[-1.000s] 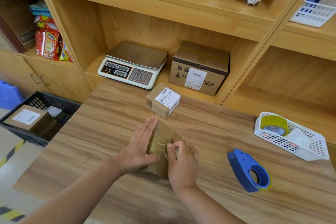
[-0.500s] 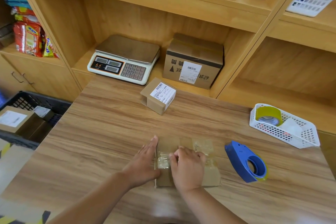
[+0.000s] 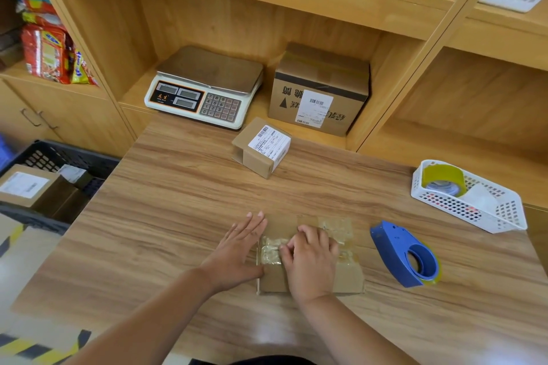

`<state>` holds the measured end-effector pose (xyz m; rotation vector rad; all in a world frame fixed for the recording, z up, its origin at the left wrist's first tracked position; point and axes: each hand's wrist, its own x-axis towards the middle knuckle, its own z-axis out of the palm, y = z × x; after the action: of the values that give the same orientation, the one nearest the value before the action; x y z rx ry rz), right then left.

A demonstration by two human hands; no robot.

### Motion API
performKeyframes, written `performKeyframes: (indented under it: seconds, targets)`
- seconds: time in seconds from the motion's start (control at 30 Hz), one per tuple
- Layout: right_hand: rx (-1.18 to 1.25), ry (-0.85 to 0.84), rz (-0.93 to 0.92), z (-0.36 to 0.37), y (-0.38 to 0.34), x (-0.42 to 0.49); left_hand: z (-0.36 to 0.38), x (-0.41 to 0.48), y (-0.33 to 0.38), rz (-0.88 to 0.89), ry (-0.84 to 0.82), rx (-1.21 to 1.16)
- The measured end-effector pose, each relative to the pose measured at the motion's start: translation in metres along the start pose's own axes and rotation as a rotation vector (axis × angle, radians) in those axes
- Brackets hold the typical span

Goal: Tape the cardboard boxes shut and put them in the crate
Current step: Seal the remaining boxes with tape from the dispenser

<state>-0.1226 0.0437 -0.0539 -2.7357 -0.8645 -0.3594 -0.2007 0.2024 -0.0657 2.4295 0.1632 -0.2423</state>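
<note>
A small cardboard box (image 3: pixel 351 274) lies flat on the wooden table (image 3: pixel 166 216), with wrinkled clear tape across its top. My left hand (image 3: pixel 237 252) rests flat with straight fingers against the box's left side. My right hand (image 3: pixel 311 264) lies on top of it, bent fingertips pressing on the tape. A second small box (image 3: pixel 261 148) with a white label sits farther back on the table. The black crate (image 3: pixel 59 154) stands on the floor to the left and holds a labelled box (image 3: pixel 26 187).
A blue tape dispenser (image 3: pixel 403 255) lies right of the box. A white basket (image 3: pixel 504 216) with a yellow tape roll (image 3: pixel 443 179) sits at the table's right edge. On the shelf behind stand a scale (image 3: pixel 204 86) and a larger carton (image 3: pixel 320 89).
A second ago the box stood tilted on edge between my hands; it now lies flat. Both hands stay on it, the right one on the tape.
</note>
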Motion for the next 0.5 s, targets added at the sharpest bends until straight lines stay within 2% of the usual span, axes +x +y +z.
performKeyframes:
  seconds: [0.2, 0.33, 0.5]
  targets:
    - [-0.008, -0.118, 0.11, -0.004, 0.005, 0.005, 0.0, -0.001, -0.001, -0.006, -0.028, -0.065]
    - [0.006, -0.136, -0.16, -0.007, 0.005, -0.004, -0.001, 0.001, -0.003, -0.008, -0.043, -0.105]
    - [0.02, -0.31, -0.436, -0.007, 0.007, -0.019, -0.006, 0.006, -0.004, 0.008, -0.053, -0.049]
